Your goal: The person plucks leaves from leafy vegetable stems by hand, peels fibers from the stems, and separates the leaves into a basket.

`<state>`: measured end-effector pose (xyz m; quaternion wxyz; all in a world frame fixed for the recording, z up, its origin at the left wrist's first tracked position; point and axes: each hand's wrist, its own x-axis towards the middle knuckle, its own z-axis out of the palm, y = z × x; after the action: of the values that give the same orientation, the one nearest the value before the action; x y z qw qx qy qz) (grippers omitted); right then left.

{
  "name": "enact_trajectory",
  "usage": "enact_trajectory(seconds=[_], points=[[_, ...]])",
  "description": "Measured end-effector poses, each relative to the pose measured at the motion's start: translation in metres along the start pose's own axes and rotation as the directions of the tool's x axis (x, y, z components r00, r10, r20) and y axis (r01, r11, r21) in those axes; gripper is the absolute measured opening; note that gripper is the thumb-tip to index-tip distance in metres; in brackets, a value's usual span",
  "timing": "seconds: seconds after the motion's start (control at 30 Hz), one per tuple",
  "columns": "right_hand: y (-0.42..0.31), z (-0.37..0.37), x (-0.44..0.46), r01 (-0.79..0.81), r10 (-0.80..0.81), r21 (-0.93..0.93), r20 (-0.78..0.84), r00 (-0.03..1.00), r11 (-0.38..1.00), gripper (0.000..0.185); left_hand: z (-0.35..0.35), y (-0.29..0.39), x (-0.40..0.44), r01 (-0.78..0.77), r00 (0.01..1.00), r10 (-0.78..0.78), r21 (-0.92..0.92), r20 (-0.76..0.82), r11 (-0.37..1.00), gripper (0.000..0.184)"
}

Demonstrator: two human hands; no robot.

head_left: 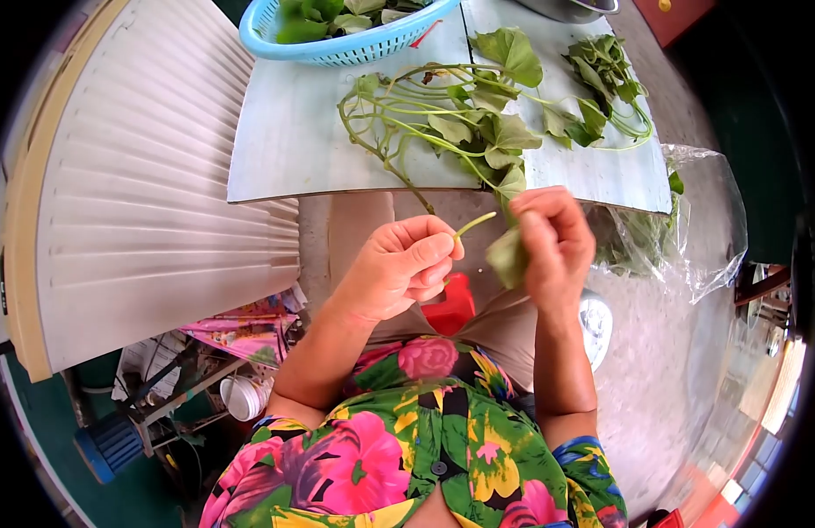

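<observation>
Between the thumb and fingers of my left hand [405, 264] is a pale green stem [474, 223], its free end pointing up and right. My right hand [555, 242] is pinched closed on a green leaf [508, 258], slightly blurred, which hangs down beside the fingers. Both hands are in front of the table's near edge, a short way apart. Just beyond them on the table lies a pile of leafy vines [442, 119] with long stems and broad leaves. One stem droops over the edge near my left hand.
A blue plastic basket [363, 46] of leaves stands at the back of the light table [284, 141]. A smaller leafy bunch [605, 79] lies at the right. Below the right edge is a clear plastic bag [702, 238] with greens. A pleated white panel [152, 185] stands at left.
</observation>
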<state>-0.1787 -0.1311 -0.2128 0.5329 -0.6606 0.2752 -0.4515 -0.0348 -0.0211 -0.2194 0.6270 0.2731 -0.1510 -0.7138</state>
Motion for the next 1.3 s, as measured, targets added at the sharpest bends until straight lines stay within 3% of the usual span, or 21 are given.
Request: enact_trajectory(seconds=[0.07,0.27,0.33,0.4,0.47,0.5,0.53,0.6,0.63,0.7,0.83,0.9,0.93,1.0,1.03,1.07,1.1,1.13,1.2,1.23,1.3], points=[[0.006,-0.016,0.008,-0.188,0.225,0.361,-0.062,0.972,0.914,0.011,-0.004,0.003,-0.003,-0.104,0.993,0.102,-0.028,-0.062,0.994,0.015],[0.003,-0.011,0.004,-0.29,0.297,0.449,0.057,0.953,0.845,0.01,-0.019,0.018,0.005,-0.3,0.946,0.275,-0.141,-0.172,0.943,0.018],[0.007,-0.012,0.001,-0.319,0.315,0.44,0.083,0.945,0.84,0.01,-0.02,0.024,0.006,-0.446,0.875,0.403,-0.123,-0.267,0.887,0.018],[0.01,-0.011,-0.002,-0.356,0.364,0.484,0.082,0.928,0.799,0.01,-0.018,0.041,0.001,-0.519,0.831,0.499,-0.022,-0.246,0.854,0.016],[0.018,-0.017,-0.005,-0.351,0.369,0.468,0.056,0.928,0.811,0.009,-0.017,0.06,-0.001,-0.635,0.605,0.756,0.423,-0.248,0.647,0.013],[0.02,-0.019,-0.005,-0.353,0.374,0.466,0.051,0.926,0.811,0.009,-0.023,0.072,0.0,-0.578,0.541,0.812,0.605,-0.218,0.548,0.014],[0.021,-0.019,-0.006,-0.355,0.379,0.464,0.043,0.924,0.812,0.009,-0.032,0.083,0.006,-0.581,0.533,0.818,0.608,-0.217,0.54,0.014],[0.02,-0.017,-0.006,-0.357,0.379,0.461,0.047,0.924,0.813,0.009,-0.06,0.098,0.022,-0.222,0.408,0.913,0.966,-0.031,0.132,0.014],[0.019,-0.017,-0.006,-0.359,0.383,0.457,0.042,0.923,0.814,0.009,-0.07,0.105,0.027,-0.227,0.405,0.914,0.965,-0.028,0.13,0.014],[0.017,-0.015,-0.007,-0.355,0.376,0.453,0.047,0.926,0.818,0.009,-0.09,0.113,0.035,0.187,0.5,0.865,0.969,0.049,-0.163,0.014],[0.011,-0.015,-0.009,-0.369,0.364,0.436,0.098,0.926,0.821,0.008,-0.117,0.111,0.048,0.237,0.556,0.811,0.901,0.181,-0.363,0.019],[0.009,-0.014,-0.008,-0.371,0.355,0.42,0.118,0.927,0.829,0.008,-0.112,0.103,0.051,0.229,0.363,0.841,0.836,0.402,-0.499,0.019],[0.008,-0.01,-0.008,-0.365,0.355,0.404,0.103,0.929,0.838,0.008,-0.105,0.098,0.051,0.221,0.364,0.84,0.838,0.403,-0.498,0.019],[0.008,-0.009,-0.008,-0.363,0.361,0.383,0.08,0.929,0.849,0.007,-0.085,0.082,0.046,-0.055,0.38,0.924,0.998,0.05,-0.032,0.023],[0.012,-0.008,-0.008,-0.36,0.354,0.364,0.087,0.931,0.859,0.007,-0.08,0.071,0.045,-0.057,0.383,0.922,0.998,0.048,-0.028,0.023],[0.016,-0.007,-0.007,-0.356,0.345,0.347,0.096,0.934,0.868,0.007,-0.078,0.061,0.045,-0.176,0.407,0.91,0.971,-0.077,0.161,0.027],[0.017,-0.006,-0.007,-0.378,0.378,0.313,0.064,0.924,0.871,0.007,-0.077,0.054,0.046,-0.284,0.444,0.875,0.896,-0.193,0.342,0.031],[0.017,-0.005,-0.007,-0.379,0.379,0.313,0.064,0.923,0.871,0.007,-0.08,0.049,0.047,-0.283,0.444,0.875,0.896,-0.194,0.342,0.031],[0.013,-0.003,-0.006,-0.451,0.449,0.353,0.095,0.889,0.819,0.01,-0.085,0.041,0.049,-0.459,0.502,0.78,0.648,-0.375,0.607,0.039],[0.012,-0.001,-0.007,-0.451,0.449,0.354,0.094,0.889,0.819,0.01,-0.08,0.041,0.049,-0.459,0.502,0.78,0.648,-0.374,0.607,0.039],[0.01,0.003,-0.01,-0.461,0.446,0.235,0.116,0.887,0.856,0.015,-0.069,0.043,0.046,-0.463,0.648,0.627,0.429,-0.433,0.775,0.039]])
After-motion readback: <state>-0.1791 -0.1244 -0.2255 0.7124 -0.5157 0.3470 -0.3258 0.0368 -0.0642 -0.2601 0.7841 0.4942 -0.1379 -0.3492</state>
